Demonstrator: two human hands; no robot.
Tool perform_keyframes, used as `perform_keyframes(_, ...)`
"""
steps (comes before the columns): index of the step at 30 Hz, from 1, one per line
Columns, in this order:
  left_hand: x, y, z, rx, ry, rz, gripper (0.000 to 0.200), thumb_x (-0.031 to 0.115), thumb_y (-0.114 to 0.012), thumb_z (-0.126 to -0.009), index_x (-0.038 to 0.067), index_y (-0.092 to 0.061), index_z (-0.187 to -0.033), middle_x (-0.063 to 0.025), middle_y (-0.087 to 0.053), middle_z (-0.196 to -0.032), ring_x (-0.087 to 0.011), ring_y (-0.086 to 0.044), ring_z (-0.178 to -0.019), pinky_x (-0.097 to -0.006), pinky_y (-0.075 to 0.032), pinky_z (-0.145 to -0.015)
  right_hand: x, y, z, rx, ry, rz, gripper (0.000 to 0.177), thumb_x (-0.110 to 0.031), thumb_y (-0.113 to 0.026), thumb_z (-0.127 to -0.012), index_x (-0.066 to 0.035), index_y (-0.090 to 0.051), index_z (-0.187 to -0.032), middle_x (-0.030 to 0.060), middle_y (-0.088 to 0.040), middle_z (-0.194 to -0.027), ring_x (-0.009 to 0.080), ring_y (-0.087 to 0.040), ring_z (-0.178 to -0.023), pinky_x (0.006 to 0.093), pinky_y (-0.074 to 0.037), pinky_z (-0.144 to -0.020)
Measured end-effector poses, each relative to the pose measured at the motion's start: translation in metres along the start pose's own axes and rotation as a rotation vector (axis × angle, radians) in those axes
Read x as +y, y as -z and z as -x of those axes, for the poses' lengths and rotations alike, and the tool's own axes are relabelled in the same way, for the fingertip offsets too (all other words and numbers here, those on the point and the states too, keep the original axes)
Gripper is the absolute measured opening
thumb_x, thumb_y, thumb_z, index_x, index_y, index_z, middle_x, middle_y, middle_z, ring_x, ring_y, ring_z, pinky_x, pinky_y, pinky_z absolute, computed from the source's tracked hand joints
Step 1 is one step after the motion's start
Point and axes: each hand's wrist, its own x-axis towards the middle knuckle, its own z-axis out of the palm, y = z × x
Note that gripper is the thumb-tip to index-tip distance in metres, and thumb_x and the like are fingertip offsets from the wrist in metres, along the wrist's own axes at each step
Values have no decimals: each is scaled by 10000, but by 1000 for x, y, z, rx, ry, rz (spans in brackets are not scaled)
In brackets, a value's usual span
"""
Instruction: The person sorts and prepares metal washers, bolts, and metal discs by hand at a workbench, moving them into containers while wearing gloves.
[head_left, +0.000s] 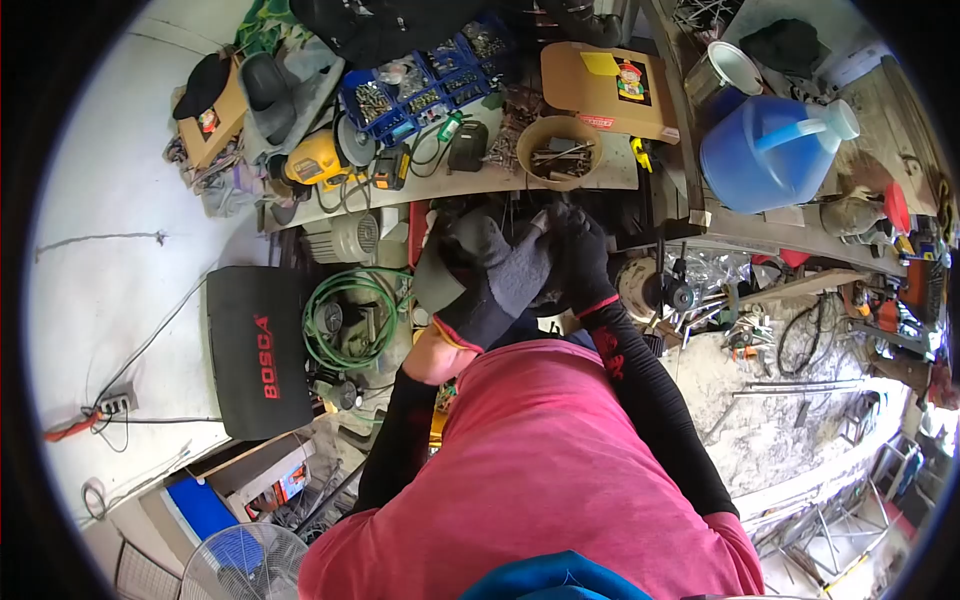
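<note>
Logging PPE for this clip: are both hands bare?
No, the left hand and right hand both wear dark work gloves, with coloured trim showing at the cuffs.

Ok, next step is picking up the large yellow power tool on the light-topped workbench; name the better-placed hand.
Left, I'd say: the power tool lies toward the left of the workbench, and the grey-gloved left hand looks nearer. The dark-gloved right hand would likely have to cross over.
</note>
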Motion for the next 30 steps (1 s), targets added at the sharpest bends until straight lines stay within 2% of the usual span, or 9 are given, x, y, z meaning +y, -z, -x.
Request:
perform_keyframes(2,24,-38,24,-376,-130,-197,566,181,-511,-1029,-17,-342,-1532,-165,-356,-1595,-287,-340,-1481,-444,-265,-1224,7,11,-9,98,178,268,194,-154,-503,-1035,-30,-652,-1056,92,-667,-1022,207,-633,-942,356,-507,-813)
perform_keyframes(5,32,12,29,-90,-168,-250,644,214,-596,-990,-9,-338,-1537,-194,-368,-1579,-313,-337,-1481,-467,-286,-1201,-6,25,-32,121,523,554,219,-171,-476,-1043,-35,-622,-953,145,-610,-899,285,-605,-838,401,-475,-736)
perform_keyframes(12,58,-22,-76,190,-385,-587,779,194,-849,-797,-7,-469,-1446,-108,-600,-1340,-171,-545,-1227,-322,-426,-1055,-33,-73,-14,-170,-181,-55,321,-246,-570,-1030,13,-648,-1202,41,-682,-1040,122,-616,-952,267,-495,-852)
perform_keyframes(17,111,70,-103,806,-713,-998,382,194,-808,-839,22,-649,-1141,-82,-702,-882,-215,-660,-785,-342,-518,-770,45,-50,-50,-104,-79,-233,406,-401,-470,-1072,-72,-664,-1210,24,-676,-1090,156,-627,-940,340,-512,-823)
perform_keyframes(20,191,103,-132,1047,-860,-1850,568,85,-769,-709,61,-615,-1255,-177,-566,-1184,-436,-500,-1144,-524,-391,-956,101,-13,-73,-629,-509,-1226,427,-449,-451,-1072,-104,-636,-1240,11,-676,-1090,139,-634,-954,323,-523,-807)
perform_keyframes(22,220,139,-165,892,-713,-2153,642,165,-788,-725,50,-580,-1321,-204,-505,-1311,-446,-414,-1304,-546,-314,-1092,65,-43,-71,157,-668,-756,358,-387,-438,-1078,-196,-614,-1325,-38,-659,-1101,87,-586,-871,291,-446,-683)
perform_keyframes(26,206,178,-195,745,-614,-2443,628,216,-772,-766,19,-569,-1326,-241,-454,-1417,-461,-325,-1412,-571,-262,-1164,65,-41,-109,276,-554,-730,346,-435,-498,-1053,-195,-631,-1264,-59,-626,-966,71,-514,-768,285,-394,-626)
perform_keyframes(29,195,184,-200,910,-683,-2350,612,220,-756,-783,9,-564,-1324,-252,-418,-1465,-474,-277,-1442,-600,-235,-1173,115,-9,-123,-260,-328,-1025,339,-391,-559,-1038,-235,-586,-1338,-62,-646,-1085,119,-609,-902,273,-488,-715)
perform_keyframes(30,188,163,-203,997,-830,-2313,527,157,-723,-806,-2,-590,-1290,-242,-494,-1393,-458,-375,-1384,-555,-334,-1121,98,-19,-120,-22,-433,-903,368,-374,-565,-1039,-199,-571,-1362,-46,-635,-1116,123,-601,-916,260,-483,-714)
